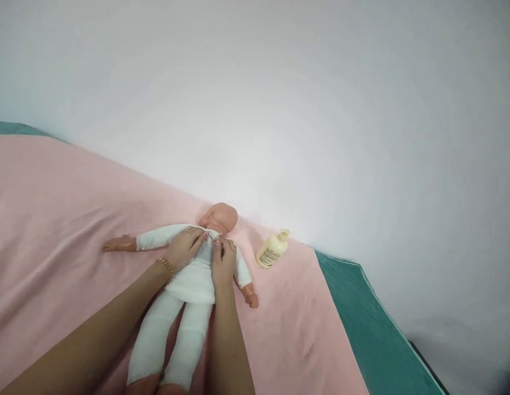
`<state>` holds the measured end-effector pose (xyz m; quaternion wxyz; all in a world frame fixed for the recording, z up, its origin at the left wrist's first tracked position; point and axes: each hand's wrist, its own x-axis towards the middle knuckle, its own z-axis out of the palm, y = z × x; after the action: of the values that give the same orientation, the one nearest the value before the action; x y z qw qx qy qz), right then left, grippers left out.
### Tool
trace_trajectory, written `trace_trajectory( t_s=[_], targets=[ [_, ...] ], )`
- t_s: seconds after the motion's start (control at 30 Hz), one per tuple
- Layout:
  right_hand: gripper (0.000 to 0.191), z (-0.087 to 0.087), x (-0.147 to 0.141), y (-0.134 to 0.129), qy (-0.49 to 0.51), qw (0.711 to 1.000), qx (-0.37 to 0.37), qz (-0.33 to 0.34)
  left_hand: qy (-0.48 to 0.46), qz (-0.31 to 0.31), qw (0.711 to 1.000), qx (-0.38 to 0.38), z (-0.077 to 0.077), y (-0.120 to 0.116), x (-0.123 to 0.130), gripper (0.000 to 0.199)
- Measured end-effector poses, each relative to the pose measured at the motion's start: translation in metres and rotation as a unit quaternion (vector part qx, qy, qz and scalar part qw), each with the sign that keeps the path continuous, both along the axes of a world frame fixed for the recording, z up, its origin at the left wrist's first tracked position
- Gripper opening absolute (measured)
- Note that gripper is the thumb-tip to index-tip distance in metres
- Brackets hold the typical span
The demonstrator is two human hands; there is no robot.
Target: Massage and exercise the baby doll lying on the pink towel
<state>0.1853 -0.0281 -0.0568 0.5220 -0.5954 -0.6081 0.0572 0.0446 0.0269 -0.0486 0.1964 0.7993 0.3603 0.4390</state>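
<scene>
A doll (191, 285) with a white cloth body and brown plastic head, hands and lower legs lies on its back, arms spread. Its head is turned to one side. At the neckline, my left hand (185, 247) has thumb and finger pinched together, with a gold bracelet on the wrist. Across from it my right hand (224, 263) also pinches, its fingers curled over the doll's upper chest. Between the fingertips a thin dark line, like a cord (210, 235), shows on the white cloth. What each pinch holds is too small to make out.
Right of the doll, a pale yellow pump bottle (272, 251) stands on the pink sheet (288, 323). Beyond the sheet's right edge a green surface (362, 312) shows. A white wall (255, 109) rises directly behind the doll's head.
</scene>
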Motion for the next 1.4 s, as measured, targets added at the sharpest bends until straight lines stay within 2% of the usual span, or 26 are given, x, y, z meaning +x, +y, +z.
trace_trajectory(
  t_s=[0.3, 0.57, 0.93, 1.03, 1.17, 1.3, 1.4],
  targets=[
    [0.032, -0.002, 0.002, 0.006, -0.032, 0.998, -0.058, 0.004, 0.041, -0.005, 0.999, -0.027, -0.004, 0.004, 0.001, 0.039],
    [0.029, -0.001, 0.0, 0.002, -0.017, 1.0, -0.025, 0.005, 0.022, -0.009, 1.0, 0.006, -0.005, 0.005, 0.0, 0.042],
    [0.031, 0.006, -0.002, 0.001, -0.064, 0.992, -0.112, -0.006, 0.072, -0.021, 0.997, -0.018, -0.011, 0.015, 0.001, 0.034],
    [0.033, 0.005, -0.002, 0.0, -0.044, 0.995, -0.092, 0.0, 0.052, -0.015, 0.998, -0.017, -0.008, 0.011, 0.001, 0.035],
    [0.037, 0.005, -0.001, -0.005, 0.023, 0.999, -0.02, 0.012, -0.025, 0.003, 1.0, -0.012, -0.003, 0.0, -0.002, 0.038],
    [0.038, 0.008, 0.002, -0.018, 0.081, 0.997, 0.018, -0.009, -0.102, 0.034, 0.994, -0.019, 0.002, -0.015, -0.011, 0.039],
    [0.041, 0.009, 0.005, -0.032, 0.112, 0.993, 0.032, -0.027, -0.12, 0.051, 0.991, -0.039, 0.006, -0.028, -0.017, 0.04]
  ],
)
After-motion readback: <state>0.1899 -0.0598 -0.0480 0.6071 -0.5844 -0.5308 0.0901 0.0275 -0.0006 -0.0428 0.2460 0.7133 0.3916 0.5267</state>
